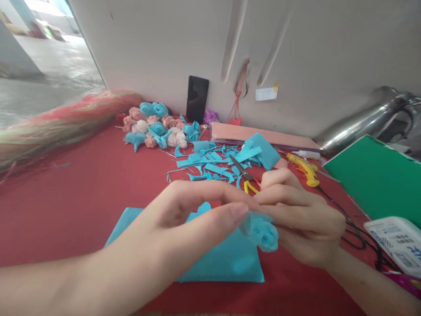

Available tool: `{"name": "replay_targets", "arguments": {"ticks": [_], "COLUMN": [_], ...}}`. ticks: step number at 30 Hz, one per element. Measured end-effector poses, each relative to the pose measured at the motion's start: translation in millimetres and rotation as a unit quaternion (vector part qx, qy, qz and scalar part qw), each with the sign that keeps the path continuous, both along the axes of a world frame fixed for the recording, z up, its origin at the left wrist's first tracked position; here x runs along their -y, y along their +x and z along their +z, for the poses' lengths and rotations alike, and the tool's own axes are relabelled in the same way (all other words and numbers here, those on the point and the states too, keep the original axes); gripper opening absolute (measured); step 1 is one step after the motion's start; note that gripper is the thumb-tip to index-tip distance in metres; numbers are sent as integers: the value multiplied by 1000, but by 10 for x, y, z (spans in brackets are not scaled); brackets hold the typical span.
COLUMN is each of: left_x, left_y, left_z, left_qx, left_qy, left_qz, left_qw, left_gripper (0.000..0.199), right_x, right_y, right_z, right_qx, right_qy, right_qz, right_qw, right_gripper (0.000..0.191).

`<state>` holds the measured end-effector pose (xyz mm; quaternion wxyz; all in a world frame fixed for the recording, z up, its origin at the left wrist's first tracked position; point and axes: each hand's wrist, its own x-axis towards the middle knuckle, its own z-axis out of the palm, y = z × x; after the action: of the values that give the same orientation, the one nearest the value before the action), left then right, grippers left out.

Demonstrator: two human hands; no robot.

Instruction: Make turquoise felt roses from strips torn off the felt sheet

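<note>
A small blue paper rose (265,235) is held between my two hands above the red tabletop. My left hand (194,215) pinches its petals between thumb and index finger. From the right, my right hand (299,219) has its curled fingers around the rose's far side and base, which they partly hide. Beneath the hands lies a stack of blue paper (223,259), partly covered by my left hand. Scissors (245,171) with yellow and red handles rest just beyond, among blue paper scraps (210,160).
Finished blue, pink and white paper flowers (158,127) are heaped at the back. A phone (197,98) leans on the wall. To the right are a yellow glue gun (305,169) with black cable, a green board (375,175) and a white box (396,243).
</note>
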<state>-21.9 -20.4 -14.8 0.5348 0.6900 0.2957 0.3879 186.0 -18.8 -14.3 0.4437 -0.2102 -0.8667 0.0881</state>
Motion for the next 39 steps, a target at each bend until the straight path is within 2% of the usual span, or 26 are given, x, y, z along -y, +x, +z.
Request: {"name": "replay_targets", "arguments": {"ticks": [8, 13, 16, 20, 25, 29, 32, 34, 39], "left_x": [-80, -106, -112, -118, -118, -109, -93, -83, -69], "left_y": [-12, -3, 0, 33, 47, 58, 83, 96, 110], "left_z": [63, 115, 112, 76, 40, 41, 42, 32, 1], "left_qx": [-8, -2, -6, 20, 50, 29, 36, 57, 85], "left_qy": [-11, -46, -62, -60, -88, -74, -121, -155, -181], "left_qz": [-45, -59, -45, -1, -23, 2, 9, -8, -22], "left_qw": [999, 997, 997, 998, 995, 997, 992, 986, 980], "left_gripper": [14, 15, 15, 17, 24, 31, 29, 29, 31], "right_x": [119, 159, 157, 136, 139, 174, 192, 194, 218], "right_y": [-88, -116, -147, -177, -179, -170, -164, -162, -153], "right_z": [35, 19, 17, -4, -27, -21, -22, -26, -15], "right_qx": [-33, -59, -93, -110, -94, -65, -45, -38, 4], "right_qy": [-113, -135, -140, -98, -21, 10, 36, 55, 83], "right_qz": [-12, -21, -41, -83, -136, -166, -182, -193, -221], "right_qw": [993, 989, 985, 986, 986, 984, 982, 979, 972], "right_gripper": [18, 16, 18, 22, 20, 17, 16, 15, 12]}}
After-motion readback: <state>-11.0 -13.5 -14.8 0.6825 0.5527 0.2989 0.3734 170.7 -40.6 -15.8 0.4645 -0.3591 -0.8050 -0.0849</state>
